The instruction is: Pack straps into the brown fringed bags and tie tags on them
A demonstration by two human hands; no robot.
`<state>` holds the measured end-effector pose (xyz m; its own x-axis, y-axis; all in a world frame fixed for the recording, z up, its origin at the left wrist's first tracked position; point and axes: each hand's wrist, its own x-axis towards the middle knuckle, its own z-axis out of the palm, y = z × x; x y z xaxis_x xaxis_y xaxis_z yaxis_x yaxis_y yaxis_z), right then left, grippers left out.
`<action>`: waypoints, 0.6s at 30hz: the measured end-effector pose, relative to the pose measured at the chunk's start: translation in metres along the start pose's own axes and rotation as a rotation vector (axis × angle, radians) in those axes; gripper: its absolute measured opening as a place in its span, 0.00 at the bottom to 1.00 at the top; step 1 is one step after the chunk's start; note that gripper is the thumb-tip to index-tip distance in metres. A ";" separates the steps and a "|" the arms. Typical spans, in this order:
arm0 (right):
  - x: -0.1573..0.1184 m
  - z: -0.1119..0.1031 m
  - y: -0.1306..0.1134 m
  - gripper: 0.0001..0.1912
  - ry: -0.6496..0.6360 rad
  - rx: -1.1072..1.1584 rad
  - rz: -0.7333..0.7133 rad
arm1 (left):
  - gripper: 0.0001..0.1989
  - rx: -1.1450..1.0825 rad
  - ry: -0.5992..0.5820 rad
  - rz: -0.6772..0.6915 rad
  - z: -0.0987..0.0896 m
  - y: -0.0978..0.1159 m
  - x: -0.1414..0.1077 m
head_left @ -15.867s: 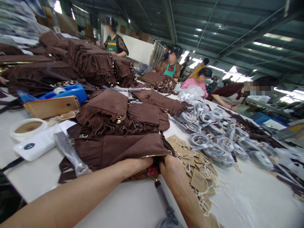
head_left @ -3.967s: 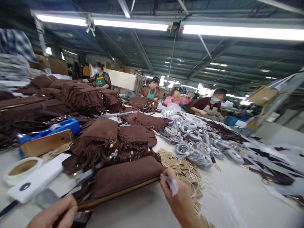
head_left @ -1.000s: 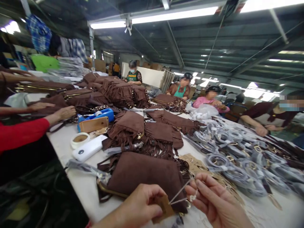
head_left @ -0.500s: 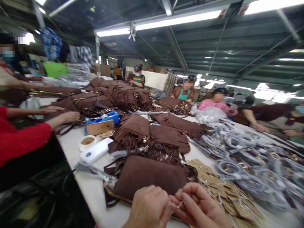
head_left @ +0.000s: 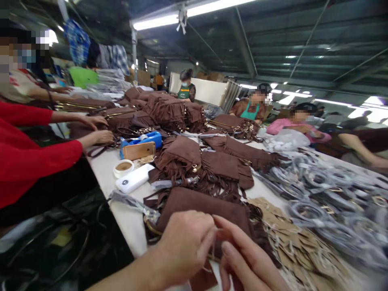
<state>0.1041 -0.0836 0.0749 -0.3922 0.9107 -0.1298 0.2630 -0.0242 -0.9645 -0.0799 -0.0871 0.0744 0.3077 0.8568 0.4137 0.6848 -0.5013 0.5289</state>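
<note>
My left hand point(head_left: 189, 238) is closed in a pinch over the near edge of a brown fringed bag point(head_left: 206, 206). Close beside it on the right, my right hand point(head_left: 242, 254) has its fingers bent together, near a thin pale string point(head_left: 213, 246) that runs between the two hands. What exactly each hand's fingertips grip is too small to tell. Beneath the hands a white strip point(head_left: 218, 275) and a brown piece show. Tan paper tags point(head_left: 298, 238) with white strings are heaped to the right of the bag.
Wrapped straps point(head_left: 318, 198) cover the table's right side. Ahead are more brown bags point(head_left: 220, 163). A white device point(head_left: 134, 178), a tape roll point(head_left: 123, 167), a phone point(head_left: 139, 151) and a blue dispenser point(head_left: 157, 139) stand left. A person in red sleeves point(head_left: 39, 157) works at the left; others sit beyond.
Both my hands have risen slightly, and the white strip now shows below them. The view has shifted, so the table's contents appear further right. The red-sleeved person's arms reach further in.
</note>
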 end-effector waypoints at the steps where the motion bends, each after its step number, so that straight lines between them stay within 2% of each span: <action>1: 0.002 0.002 -0.010 0.28 -0.065 0.041 0.035 | 0.16 0.002 -0.039 -0.019 -0.009 0.002 0.007; 2: 0.005 0.002 -0.020 0.25 -0.094 0.045 0.020 | 0.16 0.007 -0.060 -0.033 -0.017 0.003 0.015; 4: 0.012 -0.006 -0.039 0.15 -0.055 -0.098 -0.068 | 0.17 -0.026 -0.094 -0.010 -0.028 0.005 0.032; 5: 0.014 -0.013 -0.048 0.14 -0.024 -0.197 -0.126 | 0.17 -0.068 -0.111 0.015 -0.031 0.006 0.040; 7: 0.012 -0.031 -0.064 0.14 0.031 -0.355 -0.206 | 0.18 -0.181 -0.160 0.065 -0.033 0.008 0.053; 9: 0.001 -0.051 -0.074 0.14 0.089 -0.382 -0.214 | 0.19 -0.268 -0.240 0.080 -0.026 0.010 0.059; 12: -0.024 -0.080 -0.074 0.15 0.177 -0.204 -0.157 | 0.14 -0.235 -0.409 0.109 0.000 0.011 0.061; 15: -0.048 -0.102 -0.059 0.15 0.119 0.018 -0.196 | 0.08 -0.085 -0.572 0.265 0.039 0.014 0.062; 18: -0.059 -0.111 -0.039 0.13 0.040 0.159 -0.280 | 0.21 0.038 -0.674 0.421 0.075 0.020 0.070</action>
<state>0.2147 -0.0907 0.1454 -0.3941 0.9065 0.1515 0.0076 0.1681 -0.9857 0.0047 -0.0284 0.0587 0.8709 0.4907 0.0289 0.4404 -0.8051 0.3973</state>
